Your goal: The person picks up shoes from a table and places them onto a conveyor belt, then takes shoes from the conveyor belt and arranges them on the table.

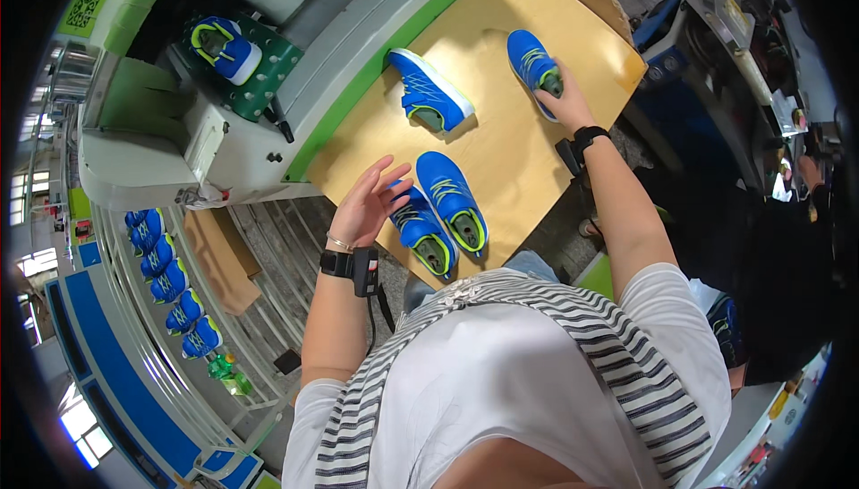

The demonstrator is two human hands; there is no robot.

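My right hand [571,102] grips a blue sneaker [529,55] by its heel end, at the far right of the wooden board [358,151]. My left hand [365,203] is raised with its fingers apart beside a near pair of sneakers. In that pair, the left sneaker [412,221] is partly covered by my fingertips; whether they touch it I cannot tell. The right sneaker [445,189] stands upright close against it, toe pointing away. Another blue sneaker [428,86] lies tipped on its side at the middle back, its white sole edge showing.
A machine [259,153] with a green edge borders the board on the left; a sneaker [225,49] rests on its dotted green pad. Several blue sneakers [170,279] line a rack at the lower left, near a cardboard box [219,256]. Another person in dark clothes [707,247] is at the right.
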